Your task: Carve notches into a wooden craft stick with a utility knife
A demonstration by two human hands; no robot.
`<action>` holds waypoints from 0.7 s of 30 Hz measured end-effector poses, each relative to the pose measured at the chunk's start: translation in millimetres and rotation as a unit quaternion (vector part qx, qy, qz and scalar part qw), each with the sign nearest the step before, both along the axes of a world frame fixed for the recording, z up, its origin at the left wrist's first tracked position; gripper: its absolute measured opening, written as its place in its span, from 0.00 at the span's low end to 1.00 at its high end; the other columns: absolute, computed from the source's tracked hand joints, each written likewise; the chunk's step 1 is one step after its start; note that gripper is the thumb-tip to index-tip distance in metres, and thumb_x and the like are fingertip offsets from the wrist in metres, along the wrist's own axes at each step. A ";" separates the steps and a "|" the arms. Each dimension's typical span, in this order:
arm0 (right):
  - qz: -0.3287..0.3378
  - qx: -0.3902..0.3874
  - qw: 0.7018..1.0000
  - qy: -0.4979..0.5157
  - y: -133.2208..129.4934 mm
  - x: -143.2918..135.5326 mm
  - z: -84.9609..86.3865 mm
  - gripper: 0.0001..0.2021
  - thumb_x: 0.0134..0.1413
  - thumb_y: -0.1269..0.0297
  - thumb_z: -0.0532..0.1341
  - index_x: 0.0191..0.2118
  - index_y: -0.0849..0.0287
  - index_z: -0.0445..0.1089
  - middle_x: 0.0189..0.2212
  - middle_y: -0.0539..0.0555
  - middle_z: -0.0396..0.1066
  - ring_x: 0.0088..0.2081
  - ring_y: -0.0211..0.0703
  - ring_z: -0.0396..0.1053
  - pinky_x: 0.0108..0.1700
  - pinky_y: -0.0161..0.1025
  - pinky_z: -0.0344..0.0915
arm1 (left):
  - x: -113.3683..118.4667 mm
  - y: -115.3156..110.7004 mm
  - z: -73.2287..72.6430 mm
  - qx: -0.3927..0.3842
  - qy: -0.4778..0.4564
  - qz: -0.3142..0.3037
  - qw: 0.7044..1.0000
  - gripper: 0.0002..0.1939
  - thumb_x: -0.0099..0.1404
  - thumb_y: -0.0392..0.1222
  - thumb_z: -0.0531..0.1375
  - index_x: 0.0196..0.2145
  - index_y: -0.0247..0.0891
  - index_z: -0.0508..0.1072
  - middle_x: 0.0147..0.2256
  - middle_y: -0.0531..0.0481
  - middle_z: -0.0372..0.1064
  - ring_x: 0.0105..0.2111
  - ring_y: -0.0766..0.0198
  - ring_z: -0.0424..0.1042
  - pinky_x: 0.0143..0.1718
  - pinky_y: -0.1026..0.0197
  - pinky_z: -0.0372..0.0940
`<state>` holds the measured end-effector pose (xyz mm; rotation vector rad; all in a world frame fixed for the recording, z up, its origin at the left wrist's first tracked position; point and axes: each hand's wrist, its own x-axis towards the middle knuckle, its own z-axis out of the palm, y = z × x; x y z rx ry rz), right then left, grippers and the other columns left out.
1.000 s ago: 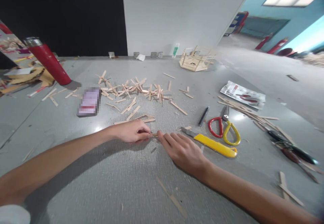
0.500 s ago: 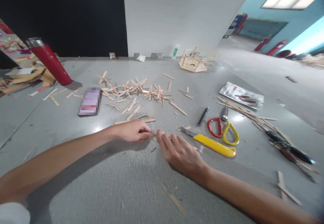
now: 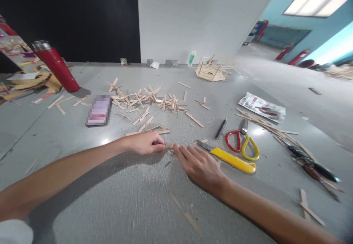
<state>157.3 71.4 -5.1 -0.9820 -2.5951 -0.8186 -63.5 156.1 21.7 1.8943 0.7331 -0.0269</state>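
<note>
Between my two hands a thin wooden stick (image 3: 169, 146) shows, low over the grey table; most of it is hidden by fingers. My left hand (image 3: 146, 142) pinches its left end between thumb and fingertips. On the other end my right hand (image 3: 199, 162) is closed, its back toward me and its thumb hidden. A yellow utility knife (image 3: 234, 160) lies just right of my right hand, with its blade pointing left. Behind my left hand are loose craft sticks (image 3: 146, 123).
Red-and-yellow-handled scissors (image 3: 242, 139), a black pen (image 3: 221, 128) and pliers (image 3: 311, 161) lie to the right. Stick pieces (image 3: 149, 96) are scattered behind. A phone (image 3: 98, 110), a red bottle (image 3: 56, 67) and a wooden frame model (image 3: 211, 70) stand or lie farther off.
My right hand has shifted slightly right and down, so a bit more of the stick shows between the hands. My left hand has barely moved.
</note>
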 end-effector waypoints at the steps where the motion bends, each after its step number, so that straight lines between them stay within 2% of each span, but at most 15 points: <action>1: -0.005 -0.005 1.000 -0.004 0.2 -0.5 -0.2 0.10 0.62 0.77 0.55 0.47 0.69 0.70 0.27 0.52 0.68 0.27 0.40 0.65 0.29 0.41 0.58 | 0.1 0.1 0.4 0.000 0.003 -0.002 1.000 0.18 0.70 0.52 0.53 0.26 0.38 0.67 0.18 0.52 0.60 0.16 0.67 0.56 0.19 0.64 0.48; 10: -0.014 -0.018 1.000 0.002 -0.9 -3.4 0.0 0.10 0.62 0.78 0.55 0.46 0.67 0.70 0.28 0.52 0.69 0.28 0.40 0.65 0.30 0.41 0.57 | -1.0 1.2 1.3 -0.007 -0.011 -0.003 1.000 0.20 0.70 0.53 0.53 0.26 0.37 0.68 0.18 0.52 0.59 0.16 0.68 0.55 0.19 0.63 0.47; 16: -0.026 0.014 0.998 -0.049 -3.0 -6.7 1.6 0.12 0.61 0.77 0.55 0.48 0.71 0.70 0.27 0.53 0.68 0.27 0.41 0.64 0.28 0.41 0.58 | -0.4 3.3 -1.2 0.014 -0.013 -0.011 1.000 0.20 0.69 0.53 0.55 0.25 0.37 0.68 0.19 0.52 0.58 0.17 0.68 0.54 0.19 0.63 0.46; 21: -0.053 0.020 0.996 -0.063 -7.1 -11.3 3.7 0.13 0.60 0.79 0.54 0.46 0.68 0.71 0.27 0.53 0.69 0.26 0.41 0.64 0.27 0.40 0.58 | -0.5 3.7 -2.2 0.019 -0.011 -0.015 1.000 0.19 0.69 0.53 0.54 0.26 0.37 0.69 0.19 0.52 0.58 0.17 0.67 0.54 0.19 0.63 0.45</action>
